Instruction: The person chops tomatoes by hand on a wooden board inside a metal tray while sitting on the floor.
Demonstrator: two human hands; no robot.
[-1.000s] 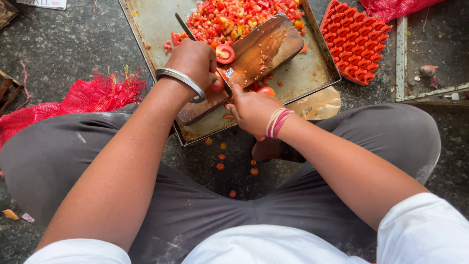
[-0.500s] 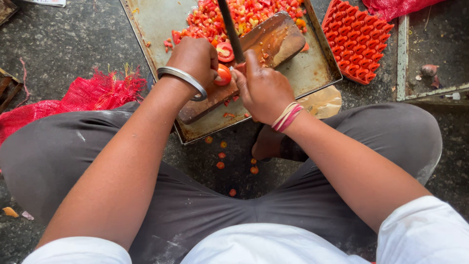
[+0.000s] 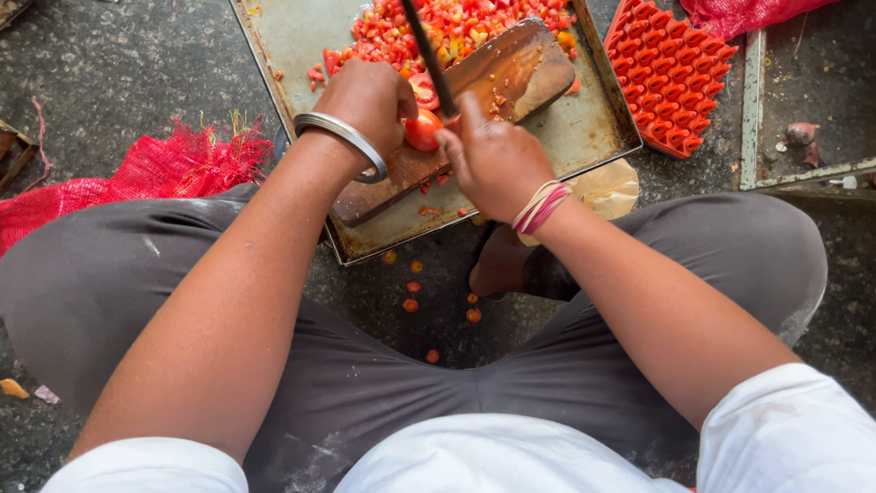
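Observation:
A wooden chopping board (image 3: 511, 78) lies slanted across a metal tray (image 3: 292, 36) on the ground. My left hand (image 3: 365, 100), a steel bangle on the wrist, presses a red tomato (image 3: 422, 131) onto the board. My right hand (image 3: 493, 160), with threads tied at the wrist, grips a dark knife (image 3: 424, 50) whose blade stands over the tomato. A cut tomato slice (image 3: 422, 89) lies just behind it. A heap of chopped tomato (image 3: 438, 23) fills the far part of the tray.
A red plastic grid tray (image 3: 671, 73) lies right of the metal tray. Red mesh sacks (image 3: 155, 169) lie at the left and at the top right. Tomato bits (image 3: 411, 301) dot the floor between my knees. A metal frame (image 3: 753, 100) stands at the right.
My right hand came up from the board's near end and swung the knife upright over the tomato. My left hand stayed on the tomato.

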